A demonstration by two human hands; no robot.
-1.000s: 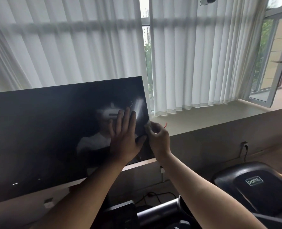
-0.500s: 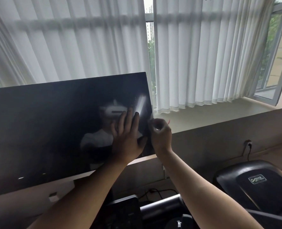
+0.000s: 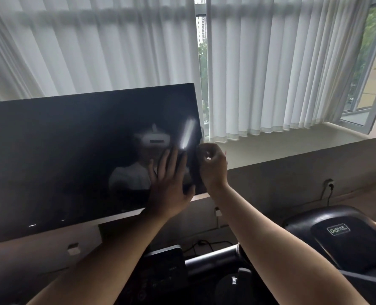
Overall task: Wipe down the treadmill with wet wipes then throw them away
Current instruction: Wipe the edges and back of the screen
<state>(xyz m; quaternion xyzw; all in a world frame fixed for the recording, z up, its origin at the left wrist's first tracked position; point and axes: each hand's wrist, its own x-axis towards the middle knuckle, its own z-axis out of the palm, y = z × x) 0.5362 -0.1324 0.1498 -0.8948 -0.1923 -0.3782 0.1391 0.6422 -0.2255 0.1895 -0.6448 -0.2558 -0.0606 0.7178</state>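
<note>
Looks like a home exercise room: treadmill, big dark screen, white curtains over windows.

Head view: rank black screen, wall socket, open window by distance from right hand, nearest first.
1. Black screen: its right edge is at the right hand.
2. Wall socket: lower right, on the wall.
3. Open window: far right, beyond the sill.

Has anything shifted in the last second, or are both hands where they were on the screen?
The left hand, flat on the screen, has slid slightly down toward its lower edge. The right hand keeps its grip at the screen's right edge. Nothing was taken up or let go.
</note>
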